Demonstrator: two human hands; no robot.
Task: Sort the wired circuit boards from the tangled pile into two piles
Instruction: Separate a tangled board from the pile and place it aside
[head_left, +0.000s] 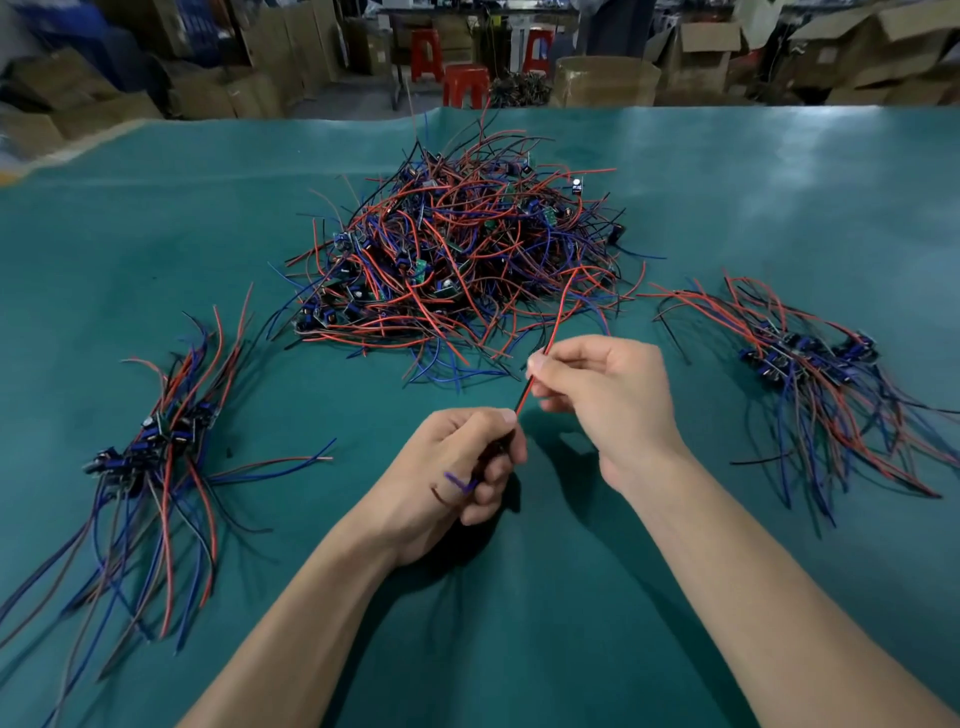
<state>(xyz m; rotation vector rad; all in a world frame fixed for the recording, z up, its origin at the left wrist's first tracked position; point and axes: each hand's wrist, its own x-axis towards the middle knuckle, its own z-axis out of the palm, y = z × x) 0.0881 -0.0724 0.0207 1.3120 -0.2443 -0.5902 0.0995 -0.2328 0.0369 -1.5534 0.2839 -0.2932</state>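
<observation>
Wire, red (551, 332), runs taut from the tangled pile (457, 260) at mid-bench to both hands near the front; the right hand (602, 395) pinches it high, the left hand (462, 462) curls its grip round the lower end, its board hidden inside the fist; a hard pull could drag neighbouring boards out of the tangle or strain the solder joint; loose leads might also sweep into the left pile (156, 441) or the right pile (810, 358) on the green bench (571, 597).
</observation>
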